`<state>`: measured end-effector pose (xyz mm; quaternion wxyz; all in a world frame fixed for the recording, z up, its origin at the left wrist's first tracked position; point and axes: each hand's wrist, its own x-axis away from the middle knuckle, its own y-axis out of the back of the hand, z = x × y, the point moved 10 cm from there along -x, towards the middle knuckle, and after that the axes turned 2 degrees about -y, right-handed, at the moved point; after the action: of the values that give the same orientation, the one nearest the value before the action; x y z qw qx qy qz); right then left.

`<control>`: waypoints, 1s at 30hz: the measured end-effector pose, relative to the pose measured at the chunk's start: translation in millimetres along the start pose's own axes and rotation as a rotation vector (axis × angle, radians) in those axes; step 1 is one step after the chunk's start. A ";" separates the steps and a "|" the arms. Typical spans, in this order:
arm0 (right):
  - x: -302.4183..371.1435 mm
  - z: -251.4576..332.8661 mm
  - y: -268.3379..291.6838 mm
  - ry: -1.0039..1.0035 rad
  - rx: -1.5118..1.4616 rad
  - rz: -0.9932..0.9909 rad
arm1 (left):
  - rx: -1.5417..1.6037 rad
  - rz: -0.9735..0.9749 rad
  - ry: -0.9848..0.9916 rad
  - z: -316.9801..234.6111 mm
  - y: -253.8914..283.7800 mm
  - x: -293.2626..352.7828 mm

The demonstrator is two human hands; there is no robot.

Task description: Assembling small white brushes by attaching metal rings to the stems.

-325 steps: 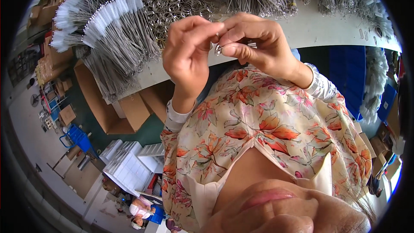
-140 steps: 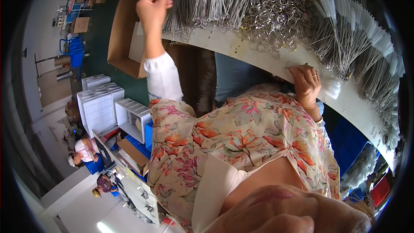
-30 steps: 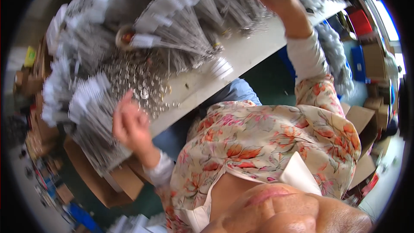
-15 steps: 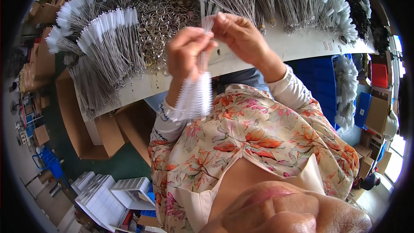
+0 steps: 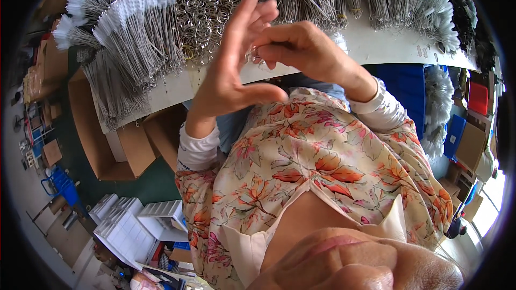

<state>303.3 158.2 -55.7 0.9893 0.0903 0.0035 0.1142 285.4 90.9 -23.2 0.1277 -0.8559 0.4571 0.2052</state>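
Observation:
My left hand [image 5: 228, 67] is raised before the table, open, its fingers stretched upward and its thumb out to the right; nothing shows in it. Close beside it, my right hand [image 5: 301, 48] is closed, fingertips pinched toward the left palm. A small shiny metal bit [image 5: 256, 56] glints at those fingertips, mostly hidden. Past the right wrist a patch of white bristles [image 5: 339, 42] peeks out; whether this hand holds it I cannot tell. Beyond my left hand lies a heap of metal rings [image 5: 201, 13].
Piles of wire brushes with white bristles lie left [image 5: 142, 37] and right [image 5: 387, 0] on the white table [image 5: 371, 48]. Open cardboard boxes [image 5: 115, 156] stand below its left edge. A blue bin [image 5: 400, 94] is at the right, with more bristled brushes [image 5: 439, 99] beside it.
The white-bristled brushes that hung below my left hand are gone from there. My left hand has opened and spread its fingers; my right hand has moved slightly down and turned inward.

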 end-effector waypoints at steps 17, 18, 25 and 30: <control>71.8 -80.9 20.2 0.036 0.997 -0.166 | -0.959 -0.152 0.519 106.1 24.1 82.9; 65.7 -81.2 16.2 0.007 0.893 -0.157 | -0.963 -0.158 0.517 113.9 25.4 80.0; 21.1 -40.2 1.3 0.174 0.517 -0.280 | -0.390 -0.448 0.318 63.4 41.1 58.0; 10.0 -29.0 14.4 0.085 0.146 -0.172 | -0.272 -0.196 0.203 23.4 39.2 26.4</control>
<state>309.0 179.4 -81.5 0.9852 0.1566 0.0616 0.0320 260.3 59.6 -57.4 -0.0164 -0.9221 0.3500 0.1644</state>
